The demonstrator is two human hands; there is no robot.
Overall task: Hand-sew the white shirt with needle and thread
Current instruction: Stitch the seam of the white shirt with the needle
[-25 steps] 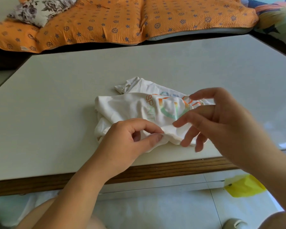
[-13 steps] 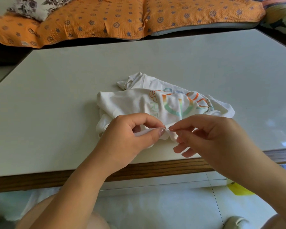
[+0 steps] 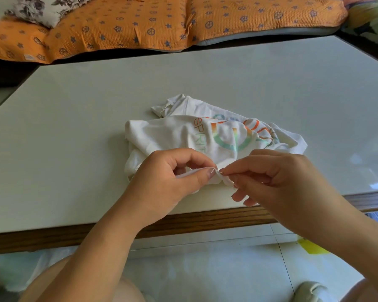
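A crumpled white shirt (image 3: 172,134) with an orange and green print lies on the pale table (image 3: 74,127) near its front edge. My left hand (image 3: 166,184) pinches a fold of the shirt's near hem between thumb and forefinger. My right hand (image 3: 277,177) meets it from the right, thumb and forefinger pinched at the same fold, where a thin needle (image 3: 221,171) barely shows. The thread is too fine to make out.
The table has a wooden front edge (image 3: 205,221). An orange patterned quilt (image 3: 162,22) lies on a sofa behind the table. A yellow scrap (image 3: 312,247) lies on the tiled floor at lower right, and my knees show below the table.
My right hand came down from above the shirt, fingers spread, and closed its thumb and forefinger at the fold held by my left hand. My left hand kept its pinch.
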